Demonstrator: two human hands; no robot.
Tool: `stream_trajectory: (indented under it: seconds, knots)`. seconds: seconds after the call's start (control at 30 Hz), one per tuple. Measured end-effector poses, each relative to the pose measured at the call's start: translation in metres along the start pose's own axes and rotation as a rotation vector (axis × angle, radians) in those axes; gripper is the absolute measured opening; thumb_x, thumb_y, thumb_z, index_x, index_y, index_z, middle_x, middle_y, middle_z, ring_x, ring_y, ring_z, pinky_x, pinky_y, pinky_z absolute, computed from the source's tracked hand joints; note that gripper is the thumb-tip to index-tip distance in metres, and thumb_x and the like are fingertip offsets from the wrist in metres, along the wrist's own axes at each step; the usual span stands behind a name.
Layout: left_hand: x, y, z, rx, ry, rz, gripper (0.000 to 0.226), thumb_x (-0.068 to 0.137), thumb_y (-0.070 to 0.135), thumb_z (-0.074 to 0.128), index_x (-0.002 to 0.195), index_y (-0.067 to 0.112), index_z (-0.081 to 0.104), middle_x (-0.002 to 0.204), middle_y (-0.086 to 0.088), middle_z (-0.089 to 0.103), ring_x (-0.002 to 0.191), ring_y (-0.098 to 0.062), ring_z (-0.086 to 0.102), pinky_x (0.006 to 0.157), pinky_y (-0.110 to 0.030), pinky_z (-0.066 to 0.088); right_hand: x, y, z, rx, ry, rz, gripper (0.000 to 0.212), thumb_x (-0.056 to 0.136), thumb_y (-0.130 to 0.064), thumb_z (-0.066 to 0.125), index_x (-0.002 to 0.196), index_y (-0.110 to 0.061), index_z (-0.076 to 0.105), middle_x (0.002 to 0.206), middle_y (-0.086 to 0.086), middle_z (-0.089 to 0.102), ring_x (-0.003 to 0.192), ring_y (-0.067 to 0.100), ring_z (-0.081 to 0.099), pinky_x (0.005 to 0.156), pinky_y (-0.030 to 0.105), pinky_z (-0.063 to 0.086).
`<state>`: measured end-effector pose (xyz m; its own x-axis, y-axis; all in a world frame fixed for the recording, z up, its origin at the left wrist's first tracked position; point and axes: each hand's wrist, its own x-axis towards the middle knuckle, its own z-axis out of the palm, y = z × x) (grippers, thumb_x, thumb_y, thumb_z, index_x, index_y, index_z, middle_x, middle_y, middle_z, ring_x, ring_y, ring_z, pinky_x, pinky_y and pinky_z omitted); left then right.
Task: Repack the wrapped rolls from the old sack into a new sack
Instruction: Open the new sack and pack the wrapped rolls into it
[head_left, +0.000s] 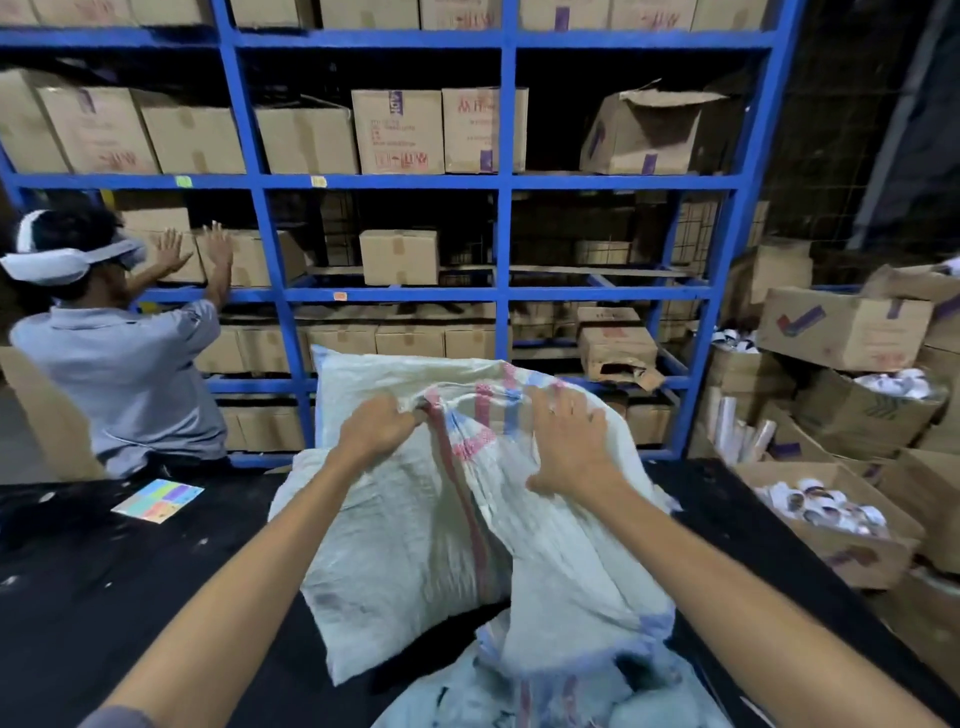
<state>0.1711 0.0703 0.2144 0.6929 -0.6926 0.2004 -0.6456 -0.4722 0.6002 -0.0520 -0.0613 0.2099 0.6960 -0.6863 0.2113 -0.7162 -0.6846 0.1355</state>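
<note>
A second sack's (550, 691) pale blue-white mouth lies nearest, at the bottom edge. Above it a white woven sack (415, 545) slumps on the black table (104, 571) — the left hand (376, 428) is fisted around its bunched red-striped top, the right hand (569, 441) lies spread flat on the cloth, fingers open. No rolls show inside. Beyond stands blue shelving (506, 182) stacked with cartons.
</note>
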Motion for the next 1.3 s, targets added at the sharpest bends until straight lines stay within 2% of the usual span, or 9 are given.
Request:
stream_trajectory:
  seconds: [0.2,0.33,0.4,0.47,0.57,0.7,0.93,1.07,1.3]
  knots:
    - [-0.008,0.023,-0.015,0.311,0.175,0.024,0.062,0.084,0.072,0.055,0.073,0.011,0.055,0.081,-0.006,0.065,0.087,-0.031,0.065,0.073,-0.037,0.046,-0.015,0.002,0.054,0.403,-0.127,0.305,0.043,0.099,-0.029,0.046,0.14,-0.017,0.046,0.135,0.01,0.057,0.125,0.033,0.053,0.105,0.048,0.037]
    - [-0.003,0.008,-0.046,0.835,0.107,0.116,0.076,0.078,0.084,0.046,0.085,0.012,0.067,0.091,-0.009,0.067,0.103,-0.028,0.057,0.09,-0.04,0.04,0.006,0.056,0.007,0.67,-0.296,0.095,0.038,0.105,-0.032,0.047,0.131,-0.007,0.058,0.121,0.012,0.064,0.106,0.026,0.063,0.086,0.031,0.049]
    - [0.006,0.002,-0.075,0.598,-0.122,0.115,0.078,0.07,0.085,0.048,0.076,0.009,0.062,0.077,-0.007,0.062,0.074,-0.024,0.055,0.063,-0.031,0.041,0.019,0.088,-0.045,0.667,-0.428,-0.004,0.039,0.093,-0.052,0.062,0.088,-0.013,0.065,0.077,0.003,0.058,0.062,0.017,0.052,0.055,0.027,0.041]
    - [0.014,0.004,-0.108,0.349,-0.241,0.18,0.08,0.057,0.092,0.051,0.067,0.013,0.058,0.062,0.003,0.056,0.059,-0.018,0.051,0.052,-0.028,0.034,0.031,0.116,-0.094,0.594,-0.408,-0.047,0.062,0.076,-0.071,0.07,0.083,-0.01,0.065,0.085,0.007,0.059,0.069,0.022,0.054,0.063,0.031,0.044]
    - [0.021,0.013,-0.148,0.435,-0.256,0.252,0.079,0.059,0.084,0.07,0.081,0.009,0.06,0.067,0.003,0.051,0.061,-0.017,0.049,0.056,-0.029,0.033,0.046,0.138,-0.14,0.358,-0.208,-0.072,0.091,0.063,-0.084,0.062,0.096,0.0,0.068,0.097,0.009,0.066,0.081,0.008,0.06,0.08,0.037,0.041]
    - [0.026,0.01,-0.151,0.677,-0.008,0.168,0.052,0.082,0.056,0.072,0.082,0.007,0.055,0.092,-0.016,0.065,0.072,-0.026,0.052,0.061,-0.034,0.041,0.047,0.133,-0.128,0.081,0.058,0.245,0.053,0.091,-0.061,0.057,0.108,-0.011,0.06,0.103,0.009,0.064,0.086,0.029,0.057,0.075,0.038,0.047]
    - [0.01,0.074,-0.187,0.065,0.675,0.03,0.024,0.089,0.021,0.051,0.099,0.003,0.063,0.105,-0.023,0.066,0.099,-0.042,0.063,0.077,-0.043,0.051,0.03,0.106,-0.152,0.509,0.738,0.388,0.019,0.097,-0.017,0.05,0.111,-0.007,0.059,0.099,0.022,0.065,0.092,0.039,0.062,0.068,0.037,0.04]
    - [-0.023,0.065,-0.162,0.327,1.166,0.27,0.02,0.078,0.003,0.05,0.097,0.004,0.058,0.094,-0.021,0.061,0.088,-0.038,0.058,0.081,-0.044,0.038,0.002,0.076,-0.122,0.672,1.274,0.276,0.041,0.073,0.005,0.046,0.113,-0.004,0.055,0.101,0.017,0.062,0.097,0.035,0.055,0.08,0.043,0.042]
    - [-0.086,-0.043,-0.063,0.414,-0.265,0.014,0.088,0.076,0.057,0.078,0.14,0.01,0.04,0.138,-0.003,0.05,0.127,-0.026,0.048,0.101,-0.035,0.041,-0.036,0.078,0.007,0.575,-0.226,-0.032,0.057,0.091,-0.05,0.058,0.133,-0.013,0.059,0.126,0.014,0.066,0.108,0.029,0.062,0.085,0.033,0.045]
